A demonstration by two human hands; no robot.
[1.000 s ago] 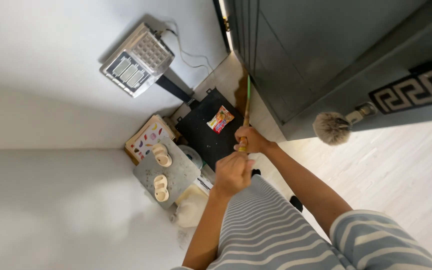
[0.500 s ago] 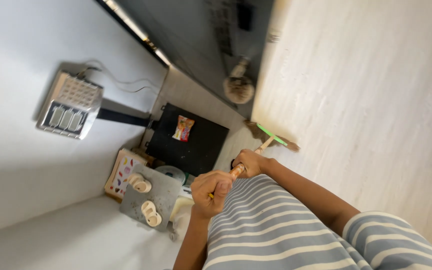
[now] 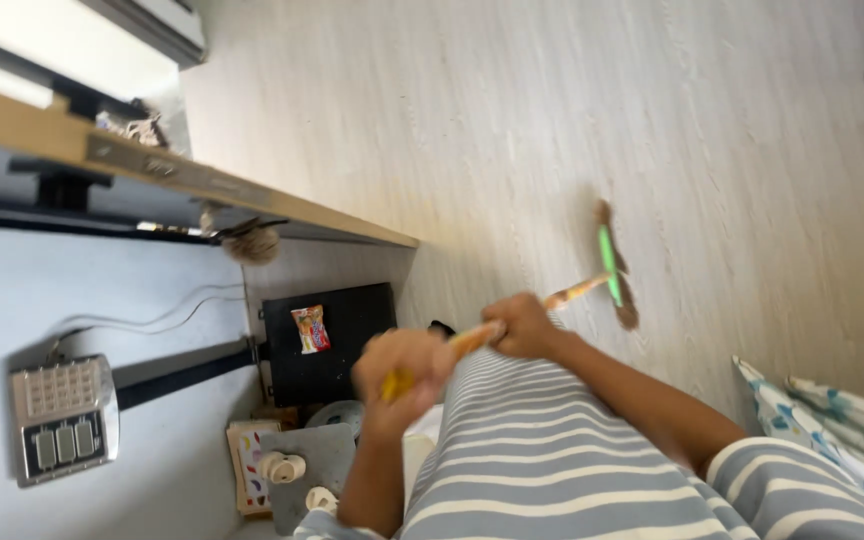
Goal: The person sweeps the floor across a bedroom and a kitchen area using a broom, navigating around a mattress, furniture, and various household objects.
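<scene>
Swung away from the dark door since the earlier frame, the broom lay with its green-banded bristle head on the pale wood floor. Its orange handle ran back through both grips: right hand closed nearer the head, left hand closed at the yellow end. A snack packet lay on the black platform scale nearby.

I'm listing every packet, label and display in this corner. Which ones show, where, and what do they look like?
Snack packet: lies on the black scale platform; small rectangle, red, yellow and orange.
Scale display head: on a black arm by the wall, lower left; silver box, keypad, three dark readout windows.
Picture sheet: beside the grey board, bottom; pale with small coloured shapes.
</scene>
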